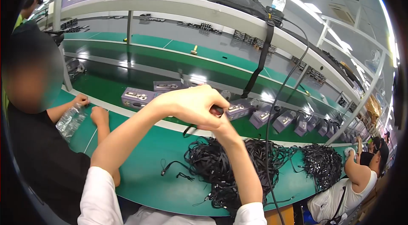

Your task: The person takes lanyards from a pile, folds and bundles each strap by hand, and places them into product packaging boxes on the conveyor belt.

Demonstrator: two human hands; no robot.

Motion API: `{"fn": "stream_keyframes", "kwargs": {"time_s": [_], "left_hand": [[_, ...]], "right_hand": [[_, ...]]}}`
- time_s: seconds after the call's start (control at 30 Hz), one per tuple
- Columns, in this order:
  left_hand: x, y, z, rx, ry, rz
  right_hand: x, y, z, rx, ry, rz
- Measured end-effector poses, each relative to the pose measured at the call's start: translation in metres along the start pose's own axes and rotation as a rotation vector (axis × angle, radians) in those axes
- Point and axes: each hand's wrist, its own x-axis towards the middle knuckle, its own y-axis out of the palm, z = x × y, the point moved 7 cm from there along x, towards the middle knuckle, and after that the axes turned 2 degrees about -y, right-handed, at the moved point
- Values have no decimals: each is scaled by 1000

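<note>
Raised over the table, my left hand [193, 104] is bent at the wrist with its fingers curled closed. A small dark thing [217, 111] shows at its curled fingers, too covered to make out. My right hand [216, 125] is up against it from below, mostly hidden behind the left, its fingers closed. A black strap [188, 130] sticks out to the left beneath the two hands. Below and behind my right forearm lies a large tangled pile of black lanyards [259, 157]. A single loose lanyard [172, 165] trails off left of the pile.
Purple boxes [138, 96] line the green conveyor belt [100, 72] beyond the table. Another lanyard heap [323, 165] lies right. A black cable [268, 140] hangs in front. A co-worker sits close left by clear plastic packaging [70, 123]; another person works at right. An overhead shelf [178, 2] crosses above.
</note>
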Motion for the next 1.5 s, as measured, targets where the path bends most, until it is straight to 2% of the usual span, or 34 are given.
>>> {"fn": "stream_keyframes", "kwargs": {"time_s": [0.03, 0.07, 0.13, 0.2, 0.27, 0.3, 0.33, 0.4, 0.47, 0.5, 0.53, 0.6, 0.63, 0.67, 0.73, 0.77, 0.8, 0.83, 0.87, 0.93, 0.97, 1.07, 1.17, 1.2, 1.27, 1.3, 1.4, 1.47, 1.5], "left_hand": [[-2, -1, -2, -58, 9, -54], [-6, -1, 0, -81, -20, -71], [-19, -3, 12, -133, -79, -113], [-38, -7, 27, -147, -102, -243], [-60, -8, 47, -235, -155, -365], [-70, 0, 67, -489, -205, -439], [-81, -2, 81, -421, -274, -459], [-96, 13, 118, -509, -316, -470], [-102, 24, 127, -311, -370, -251], [-102, 32, 131, -213, -395, -144], [-99, 30, 130, -144, -337, -218], [-92, 21, 127, 5, -218, -365], [-79, 27, 130, -22, -247, -336], [-65, 33, 125, -75, -218, -363], [-35, 56, 139, -343, -103, -419], [-26, 67, 152, -616, -176, -392], [-16, 78, 166, -887, -249, -363], [-6, 84, 189, -943, -175, -521], [-1, 86, 189, -1130, -319, -545], [4, 81, 221, -1237, -346, -540], [6, 69, 225, -1156, -394, -658], [18, 55, 268, -987, -408, -573], [36, 62, 295, -605, -416, -607], [39, 73, 318, -219, -509, -417], [31, 81, 300, 545, -329, -250], [24, 79, 301, 446, -358, -252], [-3, 55, 265, 258, -369, -321], [-18, 63, 249, 133, -455, -216], [-26, 76, 236, 170, -427, -143]], "right_hand": [[7, 16, -10, 23, 15, 41], [17, 32, -16, 115, -63, 107], [19, 33, -44, 94, 5, 43], [22, 29, -49, -311, 21, -57], [14, 32, -59, -215, 290, 95], [5, 34, -56, -208, 376, 83], [3, 31, -56, -251, 364, 146], [-2, 18, -59, -339, 343, 272], [-5, 5, -56, -406, 344, 311], [-5, -2, -53, -485, 331, 341], [-6, -5, -54, -562, 320, 374], [1, -19, -60, -926, -3, 324], [1, -21, -60, -1100, -170, 295], [12, -20, -61, -1071, 23, 376], [30, -22, -59, -967, 93, 374], [41, -22, -50, -843, 39, 294], [54, -29, -46, -926, 137, 210], [65, -32, -39, -962, 155, 152], [75, -39, -36, -997, 173, 93], [95, -50, -32, -1013, -6, 117], [102, -55, -32, -948, -6, 106], [111, -82, -57, -831, 142, 33], [119, -113, -115, -960, 21, 15], [118, -125, -140, -1060, 72, 41], [107, -125, -161, -1290, 68, 87], [101, -127, -178, -1361, 188, 133], [94, -107, -185, -1502, 58, 191], [95, -105, -189, -1514, 267, 255], [91, -98, -174, -1540, 240, 227]]}}
